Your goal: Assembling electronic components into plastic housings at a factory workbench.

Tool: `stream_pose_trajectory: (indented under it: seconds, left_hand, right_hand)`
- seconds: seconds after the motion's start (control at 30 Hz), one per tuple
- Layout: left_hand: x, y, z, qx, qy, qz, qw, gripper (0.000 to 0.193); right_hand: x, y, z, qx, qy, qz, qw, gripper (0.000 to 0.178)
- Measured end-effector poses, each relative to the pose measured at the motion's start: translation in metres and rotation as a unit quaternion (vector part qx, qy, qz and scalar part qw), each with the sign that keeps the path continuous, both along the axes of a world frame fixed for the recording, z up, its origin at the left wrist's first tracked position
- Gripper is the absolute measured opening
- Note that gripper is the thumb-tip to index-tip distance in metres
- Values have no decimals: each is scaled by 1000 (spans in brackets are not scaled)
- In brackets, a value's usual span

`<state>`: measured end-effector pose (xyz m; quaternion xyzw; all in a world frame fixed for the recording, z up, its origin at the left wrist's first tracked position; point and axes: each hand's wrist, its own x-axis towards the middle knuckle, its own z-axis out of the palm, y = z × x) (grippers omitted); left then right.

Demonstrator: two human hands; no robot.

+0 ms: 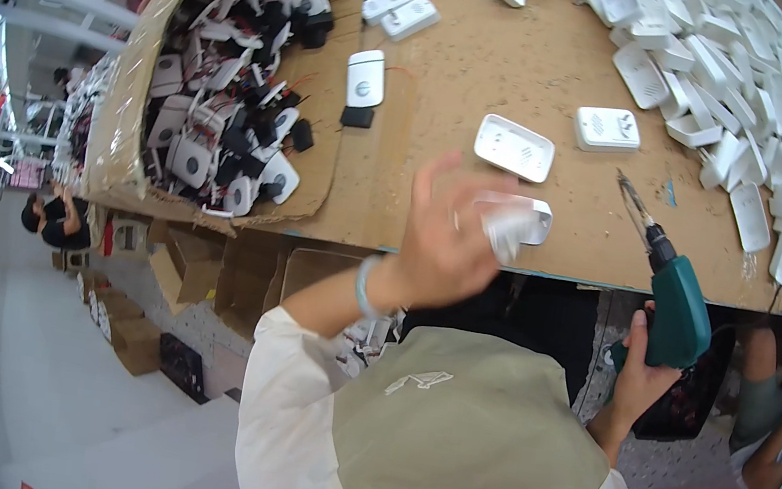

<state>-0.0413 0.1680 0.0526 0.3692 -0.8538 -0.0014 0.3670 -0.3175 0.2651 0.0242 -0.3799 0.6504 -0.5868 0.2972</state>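
My left hand (454, 229), smeared by motion, is over the table's near edge with a blurred white plastic part (511, 232) in its fingers. Just behind that part, a white casing shell (541, 222) is partly hidden. Beyond it lies an open white shell (514, 149) with its hollow side up. My right hand (640, 373) is wrapped round the handle of a green electric screwdriver (678, 313), whose bit points up and away to the left over the tabletop. Near the bit a closed white plug-shaped unit (607, 129) rests on the table.
A cardboard box (135, 95) at the left holds many white and black units with wires. One white unit (365, 79) lies beside it. White casings (729, 83) are heaped at the far right. Another person's arm (768, 463) shows at the lower right.
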Motion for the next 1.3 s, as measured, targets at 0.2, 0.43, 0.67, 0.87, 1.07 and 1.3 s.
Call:
stream_pose_trajectory:
  seconds: [0.2,0.43,0.67,0.87,1.07,1.3]
  left_hand:
    - [54,-105,-54,123,-102,-96,983,28]
    - [25,-110,-59,-83,-191,-31,978,16]
    - [24,-70,-38,-47,-191,-14,980,33]
    - [1,-19,-79,59,-134,-33,989,61]
    - [-24,-13,-77,35,-175,91,980,53]
    - [3,-34,-41,-21,-21,192,981,68]
  right_hand:
    - [1,0,-2,-31,-10,-3,999,27]
    - [2,-2,-2,-7,3,10,1000,29]
    - [0,-6,-3,-11,32,20,999,23]
    - [-3,-14,-4,-23,21,26,999,21]
    - [-1,-14,-7,-20,26,27,999,21]
    - [-5,-14,-4,-27,20,24,999,20]
